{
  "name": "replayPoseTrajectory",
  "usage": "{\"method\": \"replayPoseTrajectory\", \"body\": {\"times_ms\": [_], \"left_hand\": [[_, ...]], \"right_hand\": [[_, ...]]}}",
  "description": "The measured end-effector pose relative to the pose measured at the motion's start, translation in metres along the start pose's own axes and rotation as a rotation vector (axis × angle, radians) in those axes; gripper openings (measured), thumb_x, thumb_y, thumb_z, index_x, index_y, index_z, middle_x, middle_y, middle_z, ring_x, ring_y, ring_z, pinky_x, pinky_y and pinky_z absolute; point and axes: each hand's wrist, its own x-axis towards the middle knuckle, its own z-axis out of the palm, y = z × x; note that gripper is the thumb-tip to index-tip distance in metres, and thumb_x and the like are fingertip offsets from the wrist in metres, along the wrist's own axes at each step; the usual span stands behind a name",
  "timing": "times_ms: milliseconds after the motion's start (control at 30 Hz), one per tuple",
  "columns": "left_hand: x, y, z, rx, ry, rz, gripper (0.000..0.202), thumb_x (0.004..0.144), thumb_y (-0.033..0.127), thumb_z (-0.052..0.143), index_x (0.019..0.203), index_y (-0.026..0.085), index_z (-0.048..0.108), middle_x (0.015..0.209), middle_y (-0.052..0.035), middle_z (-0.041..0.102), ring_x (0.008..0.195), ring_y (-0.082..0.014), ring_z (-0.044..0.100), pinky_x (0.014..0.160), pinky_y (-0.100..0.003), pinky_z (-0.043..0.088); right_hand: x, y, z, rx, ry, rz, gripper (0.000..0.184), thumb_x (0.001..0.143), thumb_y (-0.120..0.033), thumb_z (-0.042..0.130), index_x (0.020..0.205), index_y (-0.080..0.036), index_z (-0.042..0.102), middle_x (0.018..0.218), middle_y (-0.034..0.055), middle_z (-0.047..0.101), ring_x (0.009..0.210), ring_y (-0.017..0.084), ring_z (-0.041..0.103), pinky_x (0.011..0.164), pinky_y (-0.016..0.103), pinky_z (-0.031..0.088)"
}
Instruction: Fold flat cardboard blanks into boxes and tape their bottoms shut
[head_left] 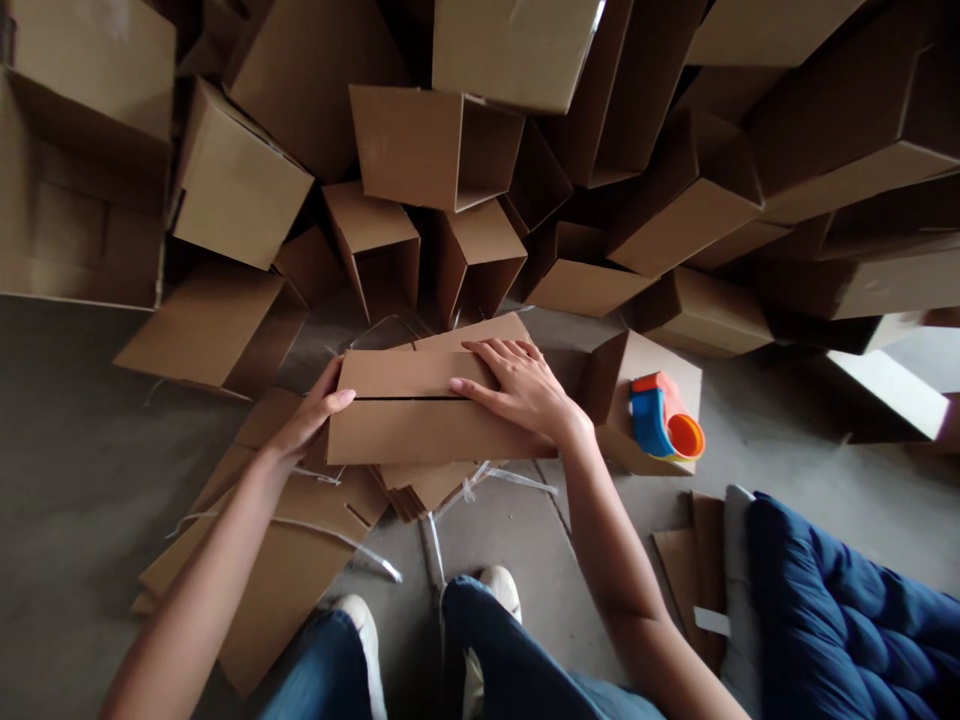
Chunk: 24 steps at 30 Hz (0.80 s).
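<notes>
A small cardboard box (405,425) stands on the floor in front of me, its two top flaps folded nearly closed with a dark seam between them. My right hand (517,385) lies flat on the top flaps with fingers stretched out, pressing them down. My left hand (311,415) cups the box's left end, thumb on the top edge, fingers hidden behind the side. An orange and blue tape dispenser (664,420) rests on another box (641,365) just right of my right wrist.
A tall heap of open cardboard boxes (435,150) fills the back. Flattened cardboard sheets (292,560) and plastic strapping (360,550) lie on the grey floor to the left. A blue cushion (847,610) sits at the lower right. My knees and white shoes are below.
</notes>
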Motion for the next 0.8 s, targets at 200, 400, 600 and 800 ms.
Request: {"method": "replayPoseTrajectory", "body": {"times_ms": [200,400,600,800], "left_hand": [[-0.009,-0.001,0.010,-0.097,-0.010,-0.059,0.081,0.071,0.057,0.080,0.143,0.026,0.058,0.127,-0.0136,0.073,0.113,-0.0389,0.070,0.084,-0.043,0.061],[-0.012,0.002,0.016,-0.109,-0.035,-0.067,0.093,0.065,0.073,0.084,0.145,0.032,0.057,0.127,-0.0116,0.072,0.116,-0.0392,0.069,0.091,-0.046,0.060],[-0.011,0.009,0.021,-0.028,0.043,-0.078,0.083,0.067,0.063,0.087,0.135,0.028,0.056,0.125,-0.0107,0.072,0.113,-0.0378,0.071,0.081,-0.039,0.060],[-0.012,0.017,0.026,0.010,0.090,-0.105,0.069,0.067,0.053,0.086,0.122,0.027,0.054,0.118,-0.0071,0.073,0.107,-0.0351,0.072,0.074,-0.036,0.059]], "right_hand": [[-0.003,-0.004,0.004,-0.042,0.062,0.029,0.065,0.104,-0.069,0.040,0.139,-0.020,0.065,0.132,0.0106,0.072,0.128,0.030,0.065,0.124,0.051,0.033],[-0.006,-0.009,0.004,-0.093,0.084,0.052,0.059,0.104,-0.063,0.048,0.138,-0.017,0.066,0.131,0.0116,0.073,0.127,0.030,0.065,0.123,0.047,0.035],[-0.005,-0.008,0.005,-0.096,0.080,0.048,0.061,0.105,-0.064,0.044,0.140,-0.018,0.064,0.134,0.0111,0.072,0.128,0.030,0.064,0.123,0.048,0.033],[-0.002,-0.004,0.004,-0.047,0.023,0.057,0.061,0.101,-0.072,0.045,0.130,-0.023,0.066,0.130,0.0088,0.073,0.127,0.030,0.065,0.124,0.050,0.032]]}}
